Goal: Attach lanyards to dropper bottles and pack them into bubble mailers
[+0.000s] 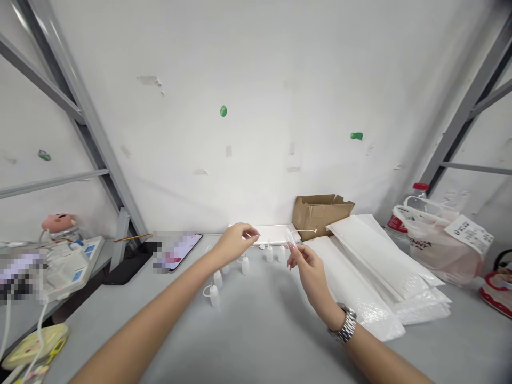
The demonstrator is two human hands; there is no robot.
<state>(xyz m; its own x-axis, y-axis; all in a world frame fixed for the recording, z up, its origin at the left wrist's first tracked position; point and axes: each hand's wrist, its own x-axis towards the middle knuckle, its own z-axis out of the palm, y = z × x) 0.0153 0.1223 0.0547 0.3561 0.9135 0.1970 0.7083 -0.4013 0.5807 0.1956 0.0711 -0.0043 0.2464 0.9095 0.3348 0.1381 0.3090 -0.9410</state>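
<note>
Several small white bottles with thin loop straps stand on the grey table (248, 330); one bottle (215, 296) is nearest me, another (245, 265) is near the middle. Two more, including one bottle (269, 254), stand between my hands. My right hand (304, 261), with a metal watch on the wrist, pinches a small translucent bottle (292, 240) whose thin strap sticks out to the right. Over the back of the table, my left hand (240, 241) has its thumb and fingertips close together; anything between them is too small to make out.
A flat white box (272, 233) and an open cardboard box (320, 216) are against the wall. White bubble mailers (360, 266) lie at the right, beside a plastic bag (444, 245) and a red-capped bottle (420, 194). At the left are a phone (186, 252) and a power strip (80, 272).
</note>
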